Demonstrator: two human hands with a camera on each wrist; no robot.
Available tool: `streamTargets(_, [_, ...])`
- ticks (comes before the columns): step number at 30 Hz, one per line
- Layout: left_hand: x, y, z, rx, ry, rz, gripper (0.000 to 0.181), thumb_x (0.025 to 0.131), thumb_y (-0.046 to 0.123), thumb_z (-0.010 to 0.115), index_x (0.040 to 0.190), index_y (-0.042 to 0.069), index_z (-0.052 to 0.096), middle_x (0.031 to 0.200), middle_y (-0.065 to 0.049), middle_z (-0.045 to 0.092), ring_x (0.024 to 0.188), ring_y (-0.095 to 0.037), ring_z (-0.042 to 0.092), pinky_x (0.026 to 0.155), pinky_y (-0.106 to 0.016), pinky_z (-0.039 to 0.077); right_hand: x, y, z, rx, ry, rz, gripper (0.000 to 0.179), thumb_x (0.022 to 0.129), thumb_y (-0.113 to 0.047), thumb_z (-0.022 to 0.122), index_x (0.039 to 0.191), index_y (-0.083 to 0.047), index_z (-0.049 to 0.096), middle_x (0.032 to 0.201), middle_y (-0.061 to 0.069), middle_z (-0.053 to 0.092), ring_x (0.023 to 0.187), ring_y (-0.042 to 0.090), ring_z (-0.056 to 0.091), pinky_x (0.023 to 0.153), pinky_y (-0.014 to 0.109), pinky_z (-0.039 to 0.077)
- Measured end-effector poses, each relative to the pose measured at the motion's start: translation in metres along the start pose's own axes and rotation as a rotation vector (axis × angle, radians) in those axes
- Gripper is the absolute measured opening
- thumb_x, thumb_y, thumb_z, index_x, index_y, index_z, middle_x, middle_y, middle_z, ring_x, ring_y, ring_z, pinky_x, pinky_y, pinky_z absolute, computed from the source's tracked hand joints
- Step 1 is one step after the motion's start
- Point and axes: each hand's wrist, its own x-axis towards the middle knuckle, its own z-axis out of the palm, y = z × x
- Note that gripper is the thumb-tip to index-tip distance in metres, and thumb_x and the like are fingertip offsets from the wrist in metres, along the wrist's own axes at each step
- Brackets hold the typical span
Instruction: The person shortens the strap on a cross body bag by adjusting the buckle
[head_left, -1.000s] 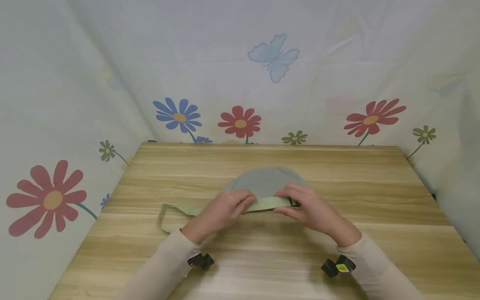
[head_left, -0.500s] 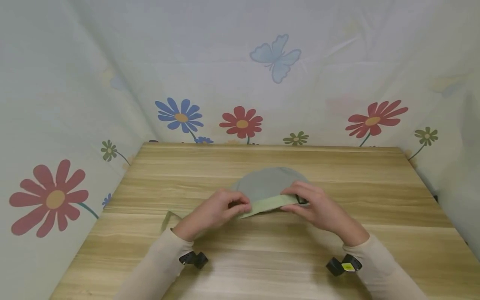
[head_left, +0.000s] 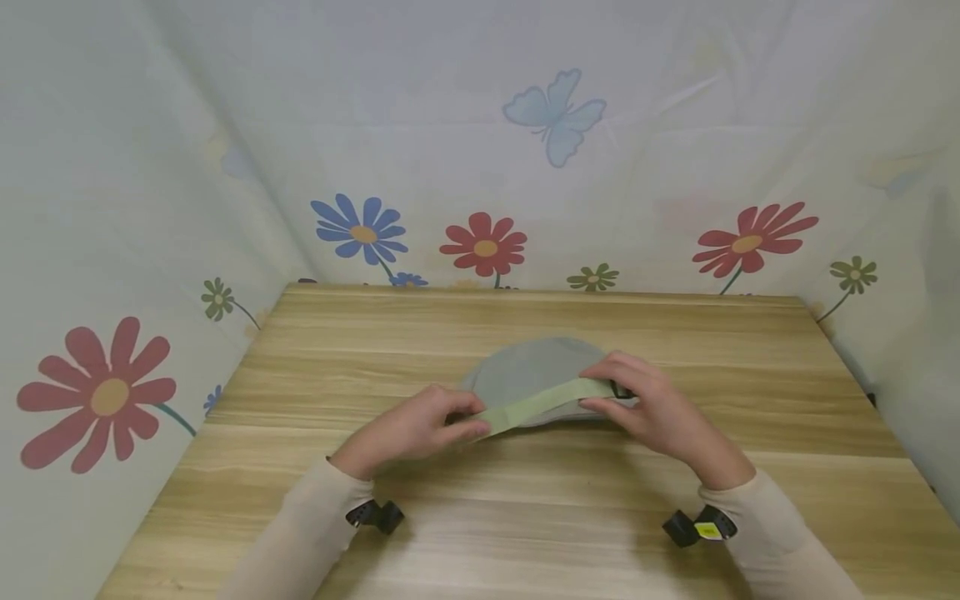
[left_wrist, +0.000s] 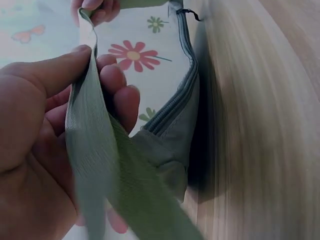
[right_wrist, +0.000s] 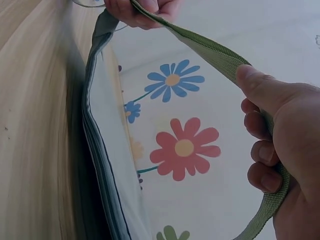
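Note:
A grey waist bag (head_left: 525, 367) with a zip (left_wrist: 172, 105) along its edge stands on the table. Its green webbing strap (head_left: 536, 406) is stretched across the near side between my hands. My left hand (head_left: 420, 423) pinches the strap between thumb and fingers at the bag's left end. In the left wrist view, two layers of strap (left_wrist: 90, 135) hang past the palm. At the other end, my right hand (head_left: 656, 408) grips the strap, with a black buckle (head_left: 621, 389) partly hidden by the fingers. The right wrist view shows the strap (right_wrist: 210, 47) running above the bag (right_wrist: 117, 170).
The bag is on a wood-grain table (head_left: 510, 533), whose back edge meets a white curtain (head_left: 420, 108) printed with flowers and a butterfly. Black wrist cameras, such as the left one (head_left: 375, 515), sit at both cuffs.
My hands have moved apart, left hand leftward and right hand rightward, so more strap shows between them. The loose strap loop at the left has drawn in behind my left arm.

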Motion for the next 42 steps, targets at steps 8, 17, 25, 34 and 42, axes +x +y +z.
streamTargets(8, [-0.005, -0.008, -0.005, 0.03, -0.025, 0.054, 0.016, 0.109, 0.028, 0.067, 0.107, 0.014, 0.075, 0.081, 0.01, 0.068, 0.07, 0.001, 0.056, 0.069, -0.021, 0.052, -0.003, 0.007, -0.012, 0.012, 0.011, 0.009, 0.028, 0.101, -0.032, 0.077, 0.118, -0.01, 0.076, 0.099, -0.002, 0.071, 0.083, 0.005, 0.056, 0.07, 0.018, 0.046])
streamTargets(17, [-0.011, -0.009, -0.009, 0.056, -0.069, 0.035, 0.02, 0.099, 0.029, 0.082, 0.111, 0.016, 0.076, 0.089, 0.014, 0.062, 0.076, -0.001, 0.049, 0.069, -0.019, 0.044, -0.008, 0.009, -0.024, -0.037, 0.016, 0.049, 0.028, 0.101, -0.03, 0.078, 0.119, -0.009, 0.078, 0.099, -0.003, 0.073, 0.082, 0.004, 0.055, 0.069, 0.017, 0.045])
streamTargets(25, [-0.015, -0.012, -0.011, 0.025, -0.097, 0.011, 0.012, 0.103, 0.023, 0.076, 0.109, 0.013, 0.076, 0.086, 0.014, 0.064, 0.074, 0.0, 0.052, 0.068, -0.019, 0.046, -0.018, 0.015, -0.03, -0.049, -0.006, 0.029, 0.027, 0.098, -0.025, 0.082, 0.12, -0.009, 0.077, 0.103, -0.002, 0.073, 0.082, 0.005, 0.056, 0.068, 0.018, 0.045])
streamTargets(34, [-0.024, -0.022, -0.016, -0.083, -0.109, -0.027, 0.013, 0.104, 0.027, 0.075, 0.099, 0.016, 0.075, 0.071, 0.012, 0.066, 0.066, -0.004, 0.06, 0.066, -0.022, 0.051, -0.03, 0.024, -0.046, -0.019, -0.056, 0.049, 0.031, 0.092, -0.015, 0.088, 0.12, -0.014, 0.077, 0.095, -0.009, 0.065, 0.075, 0.0, 0.047, 0.062, 0.017, 0.041])
streamTargets(42, [-0.033, -0.027, -0.019, -0.18, -0.096, -0.091, 0.026, 0.104, 0.033, 0.075, 0.099, 0.008, 0.076, 0.071, 0.008, 0.067, 0.067, -0.025, 0.065, 0.061, -0.022, 0.047, -0.04, 0.03, -0.059, 0.054, -0.078, 0.079, 0.058, 0.069, 0.012, 0.093, 0.117, -0.016, 0.077, 0.092, -0.011, 0.062, 0.069, 0.0, 0.042, 0.056, 0.018, 0.038])
